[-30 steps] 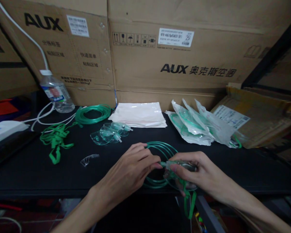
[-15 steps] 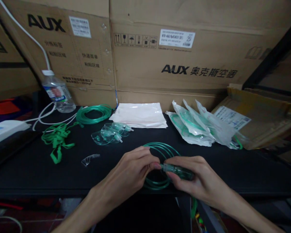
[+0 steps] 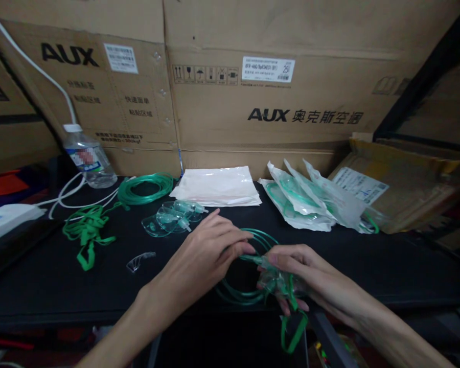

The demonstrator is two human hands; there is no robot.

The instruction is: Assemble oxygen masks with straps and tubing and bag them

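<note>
In my right hand is a clear green oxygen mask, with its green elastic strap hanging below the fingers. The connector at the mask's top meets green tubing. My left hand is just left of it, over the coil of tubing. Its thumb and index tips are apart, close to the tube; whether they touch the coil is unclear. The hand covers the coil's left side.
Clear masks, a tubing coil, green straps and a clear plastic piece lie left. White sheets and packaged masks lie behind. A bottle, power strip and cardboard box flank them.
My left fingers have come off the connector and spread over the coil. My right hand has turned, bringing the mask and its hanging strap into view. The camera view has shifted slightly.
</note>
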